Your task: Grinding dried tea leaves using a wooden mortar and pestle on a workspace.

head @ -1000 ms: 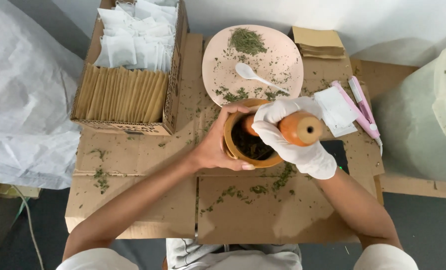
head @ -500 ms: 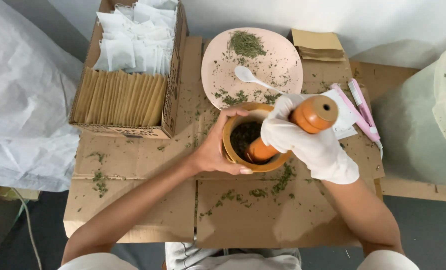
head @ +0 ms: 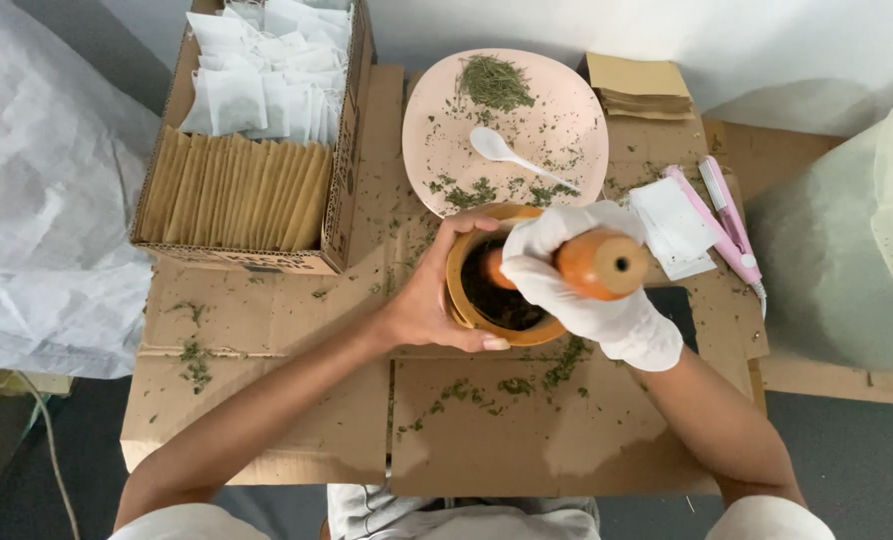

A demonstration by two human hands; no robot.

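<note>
While the left hand [head: 428, 305] clasps the wooden mortar [head: 496, 290], the gloved right hand [head: 576, 290] stays clamped on the pestle [head: 591, 264].

Flattened sheets of brown cardboard [head: 266, 400] cover the counter, dusted with green flakes. Behind it runs a plain white wall [head: 786, 40], evenly lit by soft light that casts only faint shadows. A dark grey floor [head: 866, 470] shows at the lower corners. Crumpled white plastic sheeting [head: 36, 200] lies to the left, and a pale bulky sack [head: 846, 250] stands at the right.
</note>
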